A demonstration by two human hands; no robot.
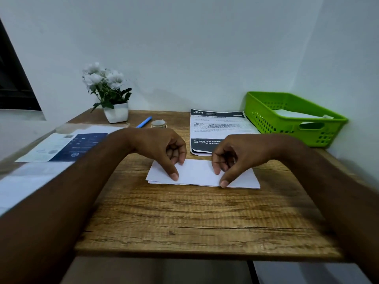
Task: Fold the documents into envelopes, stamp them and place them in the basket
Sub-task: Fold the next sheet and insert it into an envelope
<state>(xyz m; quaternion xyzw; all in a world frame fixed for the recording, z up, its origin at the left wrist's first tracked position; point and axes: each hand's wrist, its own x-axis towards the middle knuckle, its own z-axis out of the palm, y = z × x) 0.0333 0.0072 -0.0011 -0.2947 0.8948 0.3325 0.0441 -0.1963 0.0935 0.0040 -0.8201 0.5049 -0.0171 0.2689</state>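
Head camera view: a folded white document (202,173) lies flat at the middle of a wood-grain desk (196,218), its long axis running left to right, parallel to the desk's near edge, directly beneath both hands. The left hand (162,149) presses an index fingertip on the sheet's near-left part, with thumb and other fingers curled over its far-left corner; the right hand (235,154) pins the near edge right of centre with one fingertip while another finger rests farther in. Neither hand is closed around the paper; both bear down on it from above, equally near, apparently flattening a crease. The sheet looks thin and matte, with layered edges showing along its near side. A printed document (217,128) with black bands lies just beyond, toward the far edge. At the far right corner sits a green perforated plastic basket (264,117), white paper already inside it. A blue pen (144,122), a small round container (158,124) and a potted white-flowered plant (108,93) stand toward the far left; more papers (61,147) lie by the left edge.
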